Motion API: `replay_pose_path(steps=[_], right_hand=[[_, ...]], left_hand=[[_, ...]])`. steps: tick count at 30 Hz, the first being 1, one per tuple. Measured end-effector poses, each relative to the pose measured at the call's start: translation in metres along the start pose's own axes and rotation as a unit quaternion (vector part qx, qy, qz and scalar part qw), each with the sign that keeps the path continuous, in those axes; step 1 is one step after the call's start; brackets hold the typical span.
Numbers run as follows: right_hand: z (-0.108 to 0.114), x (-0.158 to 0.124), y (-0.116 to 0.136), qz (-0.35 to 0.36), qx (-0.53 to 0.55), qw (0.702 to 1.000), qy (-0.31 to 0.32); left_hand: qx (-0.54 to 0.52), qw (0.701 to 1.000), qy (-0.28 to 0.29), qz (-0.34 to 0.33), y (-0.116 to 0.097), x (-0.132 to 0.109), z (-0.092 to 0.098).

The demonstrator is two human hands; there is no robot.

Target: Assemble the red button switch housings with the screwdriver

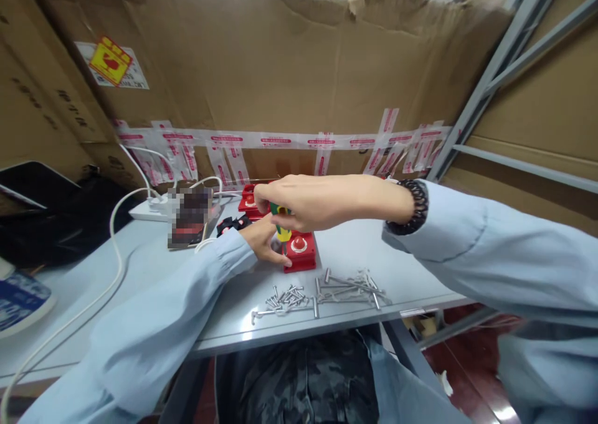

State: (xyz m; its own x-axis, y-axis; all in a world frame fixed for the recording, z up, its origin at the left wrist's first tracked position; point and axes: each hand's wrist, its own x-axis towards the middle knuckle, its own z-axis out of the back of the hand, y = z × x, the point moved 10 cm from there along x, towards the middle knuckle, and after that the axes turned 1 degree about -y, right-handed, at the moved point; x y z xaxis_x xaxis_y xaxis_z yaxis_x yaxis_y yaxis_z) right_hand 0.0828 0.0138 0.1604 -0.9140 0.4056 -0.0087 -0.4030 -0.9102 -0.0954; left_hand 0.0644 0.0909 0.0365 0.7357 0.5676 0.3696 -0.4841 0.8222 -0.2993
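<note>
My right hand point(299, 201) is wrapped round the top of a screwdriver point(283, 232) with a green and yellow handle. The screwdriver points down at the left side of a red box point(300, 263) that has a round red button on top; its tip is hard to make out. At the box's left edge, my left hand point(265, 242) grips and steadies it, thumb near the front corner. Close to me lie a pile of small screws point(287, 297) and several T-shaped metal bars point(350, 288) with thin chains. More red boxes point(248, 201) stand behind my hands, partly hidden.
To the left are a blurred-out phone point(189, 218), a white power strip point(149, 210) and a long white cable point(115, 225). A black item point(233, 223) lies beside my left wrist. A large cardboard box point(280, 69) walls off the back, and a metal rack point(495, 81) stands right.
</note>
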Motion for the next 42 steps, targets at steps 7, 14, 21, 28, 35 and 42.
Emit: replay_pose_path(steps=[7, 14, 21, 28, 35, 42], right_hand=[[0.005, 0.006, -0.021, -0.135, -0.089, 0.986, -0.046], [0.001, 0.008, 0.004, 0.034, 0.002, 0.999, -0.008], [0.006, 0.004, -0.019, -0.091, -0.053, 0.993, -0.052], [0.002, 0.007, -0.027, -0.103, -0.043, 0.991, -0.080], [-0.001, -0.002, -0.015, -0.055, -0.024, 0.997, -0.049], [-0.001, -0.001, -0.021, -0.050, 0.010, 0.998, -0.046]], left_hand=[[-0.030, 0.999, 0.015, 0.007, 0.006, 0.001, -0.005], [0.000, 0.999, 0.030, 0.014, 0.004, 0.002, -0.003], [-0.009, 1.000, 0.022, 0.003, 0.002, 0.002, -0.003], [-0.010, 1.000, 0.029, 0.006, 0.006, 0.002, -0.005], [-0.004, 0.999, 0.035, 0.009, 0.005, 0.001, -0.006], [-0.017, 1.000, -0.001, 0.008, 0.009, 0.001, -0.002]])
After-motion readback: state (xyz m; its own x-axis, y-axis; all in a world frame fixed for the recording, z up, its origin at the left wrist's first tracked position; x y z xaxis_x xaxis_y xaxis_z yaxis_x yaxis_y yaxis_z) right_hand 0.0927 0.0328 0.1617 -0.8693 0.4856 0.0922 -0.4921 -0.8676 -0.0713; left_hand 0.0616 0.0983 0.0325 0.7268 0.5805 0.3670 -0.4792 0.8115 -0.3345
